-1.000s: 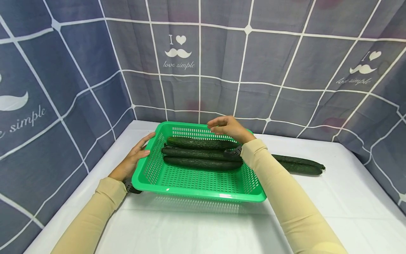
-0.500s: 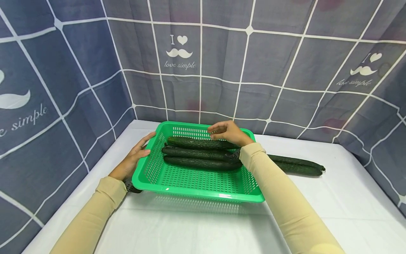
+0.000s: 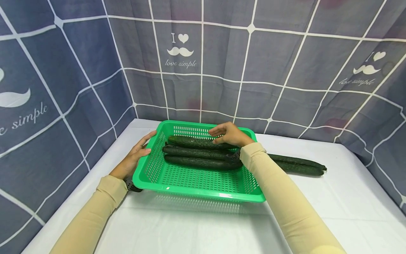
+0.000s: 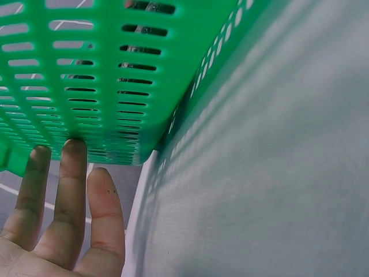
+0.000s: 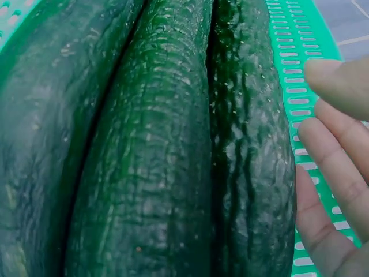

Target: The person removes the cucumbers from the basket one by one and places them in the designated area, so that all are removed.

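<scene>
Three long dark green cucumbers lie side by side in the green plastic basket [image 3: 196,194], toward its far side: the far cucumber [image 3: 196,142], the middle cucumber [image 3: 193,152] and the near cucumber [image 3: 200,162]. My right hand [image 3: 229,133] is over the right part of the far cucumber. In the right wrist view its fingers [image 5: 328,153] reach down between that cucumber and the slotted wall, thumb held apart. My left hand [image 3: 131,158] rests at the basket's left end, thumb at the rim. Its straight fingers [image 4: 72,190] meet the outer wall in the left wrist view.
Two more cucumbers [image 3: 298,165] lie together on the white table [image 3: 345,197] right of the basket, partly hidden by the right sleeve [image 3: 279,190]. Grey checked curtains [image 3: 222,63] enclose the table at the back and sides.
My right hand has lowered slightly toward the far cucumber, and its thumb has come down nearer to it. The left hand, basket and cucumbers have stayed in place.
</scene>
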`<action>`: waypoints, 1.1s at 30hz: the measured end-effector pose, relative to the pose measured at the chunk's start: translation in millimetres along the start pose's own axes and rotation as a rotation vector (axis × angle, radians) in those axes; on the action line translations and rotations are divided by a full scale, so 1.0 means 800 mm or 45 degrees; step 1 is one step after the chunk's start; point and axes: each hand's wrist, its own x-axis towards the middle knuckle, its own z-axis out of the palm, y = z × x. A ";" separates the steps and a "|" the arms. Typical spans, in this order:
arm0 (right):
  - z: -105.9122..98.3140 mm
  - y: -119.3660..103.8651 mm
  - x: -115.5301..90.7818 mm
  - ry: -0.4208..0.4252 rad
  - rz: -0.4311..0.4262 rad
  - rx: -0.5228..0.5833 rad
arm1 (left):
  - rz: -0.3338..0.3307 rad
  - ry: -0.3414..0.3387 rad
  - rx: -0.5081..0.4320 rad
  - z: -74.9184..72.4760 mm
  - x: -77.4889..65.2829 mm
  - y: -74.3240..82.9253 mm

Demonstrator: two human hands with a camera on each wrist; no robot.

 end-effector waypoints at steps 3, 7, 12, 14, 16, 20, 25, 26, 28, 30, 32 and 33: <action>0.000 -0.001 0.000 -0.014 0.004 -0.033 | 0.003 -0.002 -0.011 0.000 0.000 0.000; 0.001 -0.002 0.000 -0.037 -0.011 -0.079 | -0.013 0.016 0.053 -0.001 0.000 0.001; 0.004 -0.003 -0.001 -0.070 -0.017 -0.127 | -0.003 0.041 0.137 -0.002 0.001 0.000; 0.005 -0.004 -0.002 -0.078 -0.007 -0.159 | 0.002 0.041 0.138 -0.003 0.001 -0.001; 0.006 -0.005 -0.003 -0.084 -0.007 -0.211 | 0.007 0.041 0.135 -0.003 0.002 -0.001; 0.007 -0.007 -0.003 -0.094 -0.011 -0.294 | 0.010 0.036 0.116 -0.002 0.004 -0.001; 0.008 -0.008 -0.004 -0.106 0.007 -0.338 | 0.011 0.040 0.119 -0.002 0.004 -0.001; 0.008 -0.007 -0.003 -0.112 0.011 -0.355 | 0.012 0.042 0.123 -0.002 0.003 -0.001; 0.009 -0.006 -0.002 -0.120 0.017 -0.391 | 0.014 0.042 0.117 -0.002 0.003 -0.001; 0.010 -0.005 -0.002 -0.124 0.024 -0.426 | 0.016 0.042 0.117 -0.001 0.003 0.000; 0.011 -0.004 -0.001 -0.125 0.044 -0.436 | 0.014 0.042 0.114 0.000 0.003 0.001; 0.011 -0.004 -0.001 -0.125 0.056 -0.435 | 0.013 0.041 0.107 0.000 0.003 0.001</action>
